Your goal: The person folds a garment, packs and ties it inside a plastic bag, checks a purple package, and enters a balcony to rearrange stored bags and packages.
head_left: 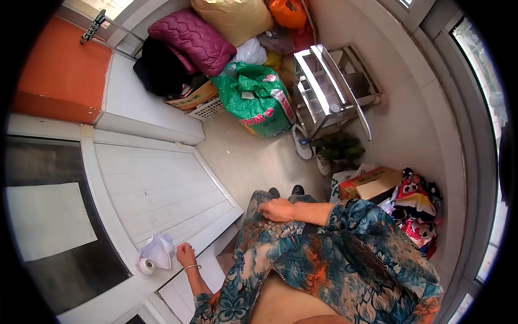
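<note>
My left hand (186, 256), with a bangle at the wrist, is beside the white door, a little right of its round knob (147, 265). A crumpled white plastic bag (157, 250) hangs by the knob, with a small gap between it and my fingers. Those fingers are curled in, and nothing shows in them. Over the thigh of my patterned trousers (256, 229) is my right hand (277, 210), its fingers loosely bent inward with nothing seen in them. Whether it rests on the cloth I cannot tell.
The white panelled door (156, 183) stands at left. Ahead are a green sack (259, 102), a purple quilted bundle (194, 40) and a metal rack (334, 86). White shoes (301, 141), a leafy plant (340, 146), a cardboard box (372, 183) and colourful cloth (415, 208) line the right.
</note>
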A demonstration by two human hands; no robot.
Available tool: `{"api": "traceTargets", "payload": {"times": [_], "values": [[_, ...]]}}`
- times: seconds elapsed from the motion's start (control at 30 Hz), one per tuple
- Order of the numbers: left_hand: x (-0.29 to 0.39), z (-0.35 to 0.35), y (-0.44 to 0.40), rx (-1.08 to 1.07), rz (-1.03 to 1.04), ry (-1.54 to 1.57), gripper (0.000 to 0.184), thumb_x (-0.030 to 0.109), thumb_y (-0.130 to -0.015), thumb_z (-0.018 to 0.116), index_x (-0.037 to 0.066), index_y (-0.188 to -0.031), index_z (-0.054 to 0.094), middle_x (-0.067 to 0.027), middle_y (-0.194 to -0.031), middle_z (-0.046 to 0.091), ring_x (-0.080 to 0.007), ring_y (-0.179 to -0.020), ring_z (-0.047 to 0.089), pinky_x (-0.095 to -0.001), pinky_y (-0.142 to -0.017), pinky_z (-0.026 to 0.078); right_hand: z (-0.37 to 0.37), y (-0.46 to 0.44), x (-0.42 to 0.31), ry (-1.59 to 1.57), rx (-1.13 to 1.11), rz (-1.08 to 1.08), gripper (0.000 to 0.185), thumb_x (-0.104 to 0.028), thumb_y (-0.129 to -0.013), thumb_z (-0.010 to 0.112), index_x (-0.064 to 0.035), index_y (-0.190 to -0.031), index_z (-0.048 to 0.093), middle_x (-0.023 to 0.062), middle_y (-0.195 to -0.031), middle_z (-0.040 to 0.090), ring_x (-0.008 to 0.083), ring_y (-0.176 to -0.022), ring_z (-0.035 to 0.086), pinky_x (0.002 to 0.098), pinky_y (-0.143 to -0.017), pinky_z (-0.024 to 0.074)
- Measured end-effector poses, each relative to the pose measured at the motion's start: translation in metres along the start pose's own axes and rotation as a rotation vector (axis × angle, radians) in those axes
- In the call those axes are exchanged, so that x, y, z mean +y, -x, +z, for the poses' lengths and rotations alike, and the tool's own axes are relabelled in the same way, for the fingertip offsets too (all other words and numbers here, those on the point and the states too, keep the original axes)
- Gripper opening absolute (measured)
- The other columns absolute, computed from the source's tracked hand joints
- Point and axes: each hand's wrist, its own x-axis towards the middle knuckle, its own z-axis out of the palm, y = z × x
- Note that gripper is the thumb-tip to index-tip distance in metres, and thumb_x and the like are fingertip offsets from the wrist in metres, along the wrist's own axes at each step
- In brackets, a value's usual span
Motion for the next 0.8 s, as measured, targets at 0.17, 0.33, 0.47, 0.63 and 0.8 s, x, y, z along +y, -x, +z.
{"api": "traceTargets", "payload": {"times": [0.17, 0.33, 0.47, 0.63, 0.8], "values": [[-0.01, 0.088, 0.011, -0.468, 0.068, -0.009, 0.016, 0.01, -0.077, 0.061, 0.001, -0.091, 0.062, -0.0073, -0.073, 0.063, -0.0136, -0.064, 0.059, -0.0261, -0.063, 0.049, -0.028, -0.007, 0.003, -0.017, 0.06, 0.059, 0.026, -0.018, -0.084, 0.047, -0.0087, -0.106, 0.058, 0.0191, -0.091, 0.064, 0.0391, -0.088, 0.06, 0.0472, -0.078, 0.046], [0.028, 0.155, -0.03, -0.808, 0.289, 0.007, 0.02, 0.011, -0.08, 0.058, 0.003, -0.098, 0.062, -0.0089, -0.076, 0.064, -0.0153, -0.07, 0.06, -0.0274, -0.068, 0.049, -0.056, -0.035, 0.014, -0.02, 0.135, 0.079, 0.024, -0.018, -0.083, 0.047, -0.0084, -0.103, 0.056, 0.0218, -0.088, 0.064, 0.0405, -0.086, 0.06, 0.0489, -0.076, 0.0458], [0.072, 0.182, -0.089, -0.814, 0.237, -0.07, 0.022, 0.011, -0.081, 0.056, 0.001, -0.1, 0.061, -0.0091, -0.077, 0.064, -0.0155, -0.069, 0.061, -0.0271, -0.066, 0.05, -0.087, -0.069, 0.015, -0.022, 0.157, 0.15, 0.025, -0.017, -0.083, 0.048, -0.0087, -0.105, 0.056, 0.0209, -0.089, 0.064, 0.04, -0.087, 0.06, 0.0488, -0.076, 0.0456], [0.119, 0.203, -0.168, -0.851, 0.123, -0.028, 0.022, 0.011, -0.082, 0.057, -0.001, -0.1, 0.06, -0.0095, -0.079, 0.064, -0.0153, -0.069, 0.061, -0.0273, -0.064, 0.05, -0.119, -0.121, 0.006, -0.052, 0.182, 0.192, 0.026, -0.017, -0.083, 0.049, -0.007, -0.106, 0.056, 0.0202, -0.092, 0.063, 0.039, -0.09, 0.059, 0.0482, -0.077, 0.0456], [0.152, 0.209, -0.225, -0.827, 0.146, 0.002, 0.025, 0.012, -0.082, 0.056, -0.001, -0.104, 0.059, -0.0092, -0.085, 0.065, -0.0144, -0.069, 0.062, -0.0248, -0.061, 0.048, -0.133, -0.165, 0.004, -0.056, 0.186, 0.194, 0.026, -0.017, -0.083, 0.049, -0.0067, -0.106, 0.056, 0.0204, -0.093, 0.063, 0.0392, -0.091, 0.059, 0.0478, -0.078, 0.0457]]}}
